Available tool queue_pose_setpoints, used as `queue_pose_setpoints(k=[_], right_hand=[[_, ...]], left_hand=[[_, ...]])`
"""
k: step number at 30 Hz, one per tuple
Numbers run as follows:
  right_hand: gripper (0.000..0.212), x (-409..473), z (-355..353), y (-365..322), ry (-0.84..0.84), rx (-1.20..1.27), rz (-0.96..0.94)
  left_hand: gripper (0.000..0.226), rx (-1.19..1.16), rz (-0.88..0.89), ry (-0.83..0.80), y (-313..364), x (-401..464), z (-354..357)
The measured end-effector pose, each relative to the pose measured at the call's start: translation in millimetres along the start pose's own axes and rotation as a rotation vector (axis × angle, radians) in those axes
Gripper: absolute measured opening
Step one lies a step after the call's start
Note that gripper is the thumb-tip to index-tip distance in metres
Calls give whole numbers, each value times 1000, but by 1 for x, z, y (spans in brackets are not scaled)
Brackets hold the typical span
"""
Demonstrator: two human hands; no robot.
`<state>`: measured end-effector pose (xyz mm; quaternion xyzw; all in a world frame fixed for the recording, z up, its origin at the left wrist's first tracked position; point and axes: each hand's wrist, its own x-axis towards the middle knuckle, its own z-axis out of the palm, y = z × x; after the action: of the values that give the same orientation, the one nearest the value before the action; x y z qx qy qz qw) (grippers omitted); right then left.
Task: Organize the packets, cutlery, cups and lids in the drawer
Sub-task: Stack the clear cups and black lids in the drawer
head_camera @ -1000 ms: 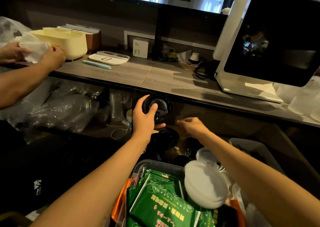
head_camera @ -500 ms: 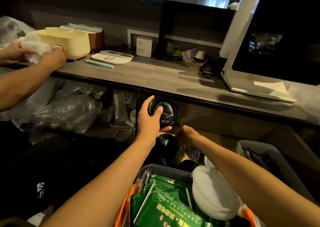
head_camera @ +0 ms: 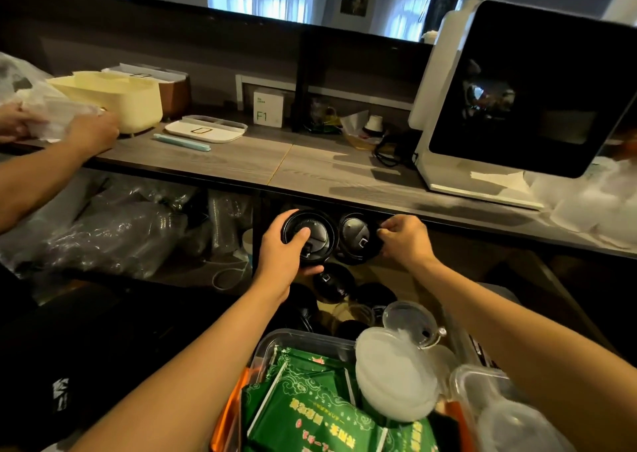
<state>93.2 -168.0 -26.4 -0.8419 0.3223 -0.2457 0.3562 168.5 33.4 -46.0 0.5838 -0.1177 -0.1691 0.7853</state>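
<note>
While another person's hands (head_camera: 51,129) handle white paper at far left, the left hand (head_camera: 284,250) grips a stack of black lids (head_camera: 310,236) under the desk (head_camera: 241,160) edge (thumb on top); the right hand (head_camera: 406,239) fingers pinch a second black lid (head_camera: 356,237); green packets (head_camera: 310,410) lie in the drawer below.

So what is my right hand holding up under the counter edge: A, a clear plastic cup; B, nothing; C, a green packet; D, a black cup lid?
D: the right hand pinches a black cup lid by its rim, beside the one the left hand grips.
</note>
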Motion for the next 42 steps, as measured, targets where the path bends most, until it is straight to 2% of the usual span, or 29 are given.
queue_pose_setpoints(k=[2, 5, 10, 13, 16, 19, 22, 25, 28, 32, 35, 37, 39, 42], right_hand=[[3, -3, -13, -4, 31, 37, -6], [13, -11, -26, -15, 36, 137, -32], [8, -26, -33, -41, 27, 248, -75], [13, -30, -29, -54, 6, 298, -88], [15, -33, -15, -58, -30, 280, -62], [8, -35, 0, -48, -57, 163, -86], [7, -39, 14, -40, -93, 25, -107], [5, -42, 25, -38, -91, -43, -119], [3, -42, 27, -37, -82, -22, -155], [8, -39, 22, -36, -152, 55, -222], [19, -33, 19, -38, -249, 335, -99], [22, -25, 20, -32, -222, 394, -11], [19, -17, 28, -17, -231, 260, 10], [27, -4, 45, 10, -392, -83, 42]], left_hand=[[30, 13, -1, 5, 0, 0, 0], [30, 36, -26, -11, 0, -1, 0], [26, 102, -85, -62, -3, -1, 2], [22, 46, -161, -64, -1, -3, 4], [19, -66, -231, -44, 6, -5, 6], [20, -50, -261, -78, 5, -6, 6], [42, -86, -314, -111, 2, -6, 5], [20, -54, -263, -147, 3, -7, 4], [8, 24, -162, -172, 1, -8, 3], [28, 53, -53, -103, 0, -4, 1], [35, 77, 84, -36, 0, -4, -2], [36, 61, 135, 6, 2, -3, -5], [37, 40, 141, 19, 1, -2, -6], [36, -4, 85, 8, -2, 0, -7]])
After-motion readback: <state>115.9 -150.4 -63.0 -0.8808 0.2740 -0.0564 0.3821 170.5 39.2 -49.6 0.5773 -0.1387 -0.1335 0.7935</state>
